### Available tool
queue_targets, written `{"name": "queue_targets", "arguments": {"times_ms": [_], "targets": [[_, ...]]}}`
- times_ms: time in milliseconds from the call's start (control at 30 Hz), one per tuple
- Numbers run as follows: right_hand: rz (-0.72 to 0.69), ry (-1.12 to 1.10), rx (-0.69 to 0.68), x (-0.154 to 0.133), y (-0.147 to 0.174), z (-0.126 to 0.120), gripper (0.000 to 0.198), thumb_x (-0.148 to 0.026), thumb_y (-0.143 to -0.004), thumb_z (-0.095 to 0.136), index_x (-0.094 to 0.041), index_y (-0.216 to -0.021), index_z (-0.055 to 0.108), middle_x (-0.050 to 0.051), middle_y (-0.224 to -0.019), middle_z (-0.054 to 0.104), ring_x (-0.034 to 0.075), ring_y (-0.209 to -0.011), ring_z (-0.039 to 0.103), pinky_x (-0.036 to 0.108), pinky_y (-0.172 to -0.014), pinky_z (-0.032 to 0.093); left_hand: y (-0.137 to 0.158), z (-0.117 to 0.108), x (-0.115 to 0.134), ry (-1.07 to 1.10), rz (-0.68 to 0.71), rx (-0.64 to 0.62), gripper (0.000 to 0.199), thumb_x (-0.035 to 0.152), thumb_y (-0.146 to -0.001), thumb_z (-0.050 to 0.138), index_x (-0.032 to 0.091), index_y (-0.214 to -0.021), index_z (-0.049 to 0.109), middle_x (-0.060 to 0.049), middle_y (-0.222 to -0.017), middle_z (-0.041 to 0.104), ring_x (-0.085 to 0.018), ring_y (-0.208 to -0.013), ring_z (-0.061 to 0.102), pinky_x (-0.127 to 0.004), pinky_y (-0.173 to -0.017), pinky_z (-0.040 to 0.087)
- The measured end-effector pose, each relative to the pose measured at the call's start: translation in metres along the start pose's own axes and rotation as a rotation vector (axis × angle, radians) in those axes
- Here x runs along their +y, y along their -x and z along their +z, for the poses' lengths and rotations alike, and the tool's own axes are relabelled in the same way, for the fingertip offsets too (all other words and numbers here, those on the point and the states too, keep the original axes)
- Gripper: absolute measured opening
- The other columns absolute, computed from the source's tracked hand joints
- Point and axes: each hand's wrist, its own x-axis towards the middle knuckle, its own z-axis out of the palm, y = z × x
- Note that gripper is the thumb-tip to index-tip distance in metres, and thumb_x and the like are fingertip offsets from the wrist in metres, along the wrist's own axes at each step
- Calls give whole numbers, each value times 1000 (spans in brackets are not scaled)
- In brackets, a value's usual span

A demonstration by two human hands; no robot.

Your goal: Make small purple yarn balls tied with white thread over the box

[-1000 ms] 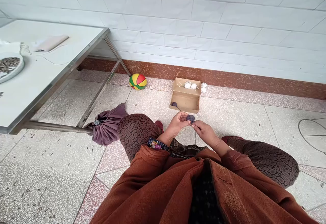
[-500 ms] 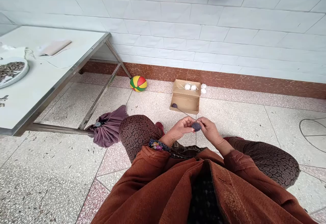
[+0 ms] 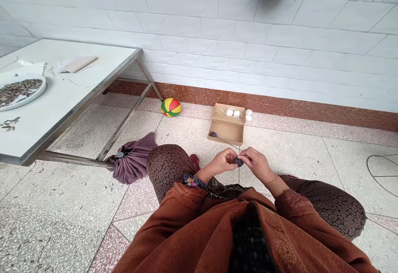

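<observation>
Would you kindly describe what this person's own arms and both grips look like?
The left sleeve and right sleeve are rust-brown and end short of the hands. Past the left one shows a dark, pale-dotted cuff with a colourful print. The left grip and right grip are bare hands, without gloves.

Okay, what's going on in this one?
A person's left hand holds a dark yarn ball, while the right hand pinches beside it, apparently on the strand. That strand runs to a second dark ball in the near half of an open cardboard box. Two white balls sit in its far half.
</observation>
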Motion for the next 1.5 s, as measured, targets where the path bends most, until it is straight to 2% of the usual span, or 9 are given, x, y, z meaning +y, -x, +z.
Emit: {"name": "queue_targets", "arguments": {"times_ms": [100, 233, 433, 600, 767, 933, 1100, 1367, 1500], "targets": [[68, -40, 40, 6, 0, 6, 31, -44, -103, 53, -23, -83, 66, 5, -77, 69, 20, -73, 67, 31, -68, 55, 3, 2, 0, 210, -2, -96, 52, 36, -59, 94, 16, -93, 59, 1, -81, 62, -11, -72, 56, -27, -71, 41], [85, -45, -22, 4, 9, 16, 29, -38, -105, 47, -23, -89, 66, 5, -83, 72, 20, -78, 69, 32, -72, 56, 1, 2, 0, 438, 49, 85, 57, 36, -58, 94, 17, -101, 61, -3, -92, 65, -14, -80, 60, -29, -76, 46], [-57, 0, -183, -7, 19, 17, 25, -33, -105, 47, -25, -100, 70, 6, -89, 73, 21, -83, 71, 33, -76, 58, -5, -3, -1, 126, 72, 320, 47, 26, -60, 89, 16, -96, 61, -1, -91, 66, -12, -83, 59, -29, -81, 44], [-40, -8, -94, 0, 7, 8, 23, -36, -103, 53, -24, -95, 71, 7, -85, 71, 21, -81, 68, 34, -75, 56, -2, 0, -1, -101, 43, 158, 42, 20, -59, 86, 16, -91, 60, 3, -79, 61, -9, -70, 53, -26, -71, 41], [62, -75, 29, 17, 5, 19, 26, -37, -104, 49, -23, -92, 67, 6, -84, 71, 22, -80, 69, 34, -74, 57, 6, 7, -2, 190, -2, 12, 47, 29, -60, 90, 16, -96, 63, -2, -88, 65, -12, -80, 59, -28, -76, 45], [24, -93, -109, 17, 17, 36, 25, -35, -104, 45, -24, -95, 66, 7, -90, 73, 22, -82, 70, 34, -74, 58, 3, 5, -3, 407, 31, 256, 50, 33, -61, 90, 17, -99, 60, -2, -93, 64, -14, -83, 60, -31, -79, 47], [-118, -94, -199, 3, 6, 25, 25, -34, -105, 46, -25, -98, 69, 6, -85, 71, 22, -81, 69, 35, -75, 58, -10, -7, 3, 169, 104, 477, 47, 27, -60, 88, 17, -94, 56, 3, -86, 62, -11, -81, 56, -28, -82, 43], [29, -133, -45, 18, -41, 17, 28, -39, -103, 51, -24, -91, 71, 6, -85, 71, 22, -82, 68, 34, -75, 55, 1, -7, 11, 38, 27, 122, 46, 28, -64, 89, 16, -98, 61, 0, -88, 65, -11, -79, 59, -26, -77, 44], [106, -165, -39, 30, -26, 36, 32, -41, -104, 45, -23, -88, 68, 4, -83, 72, 21, -78, 68, 33, -74, 54, 1, -1, 8, 282, 52, 185, 53, 29, -63, 92, 19, -105, 62, -2, -99, 67, -13, -85, 62, -26, -74, 47]]}}
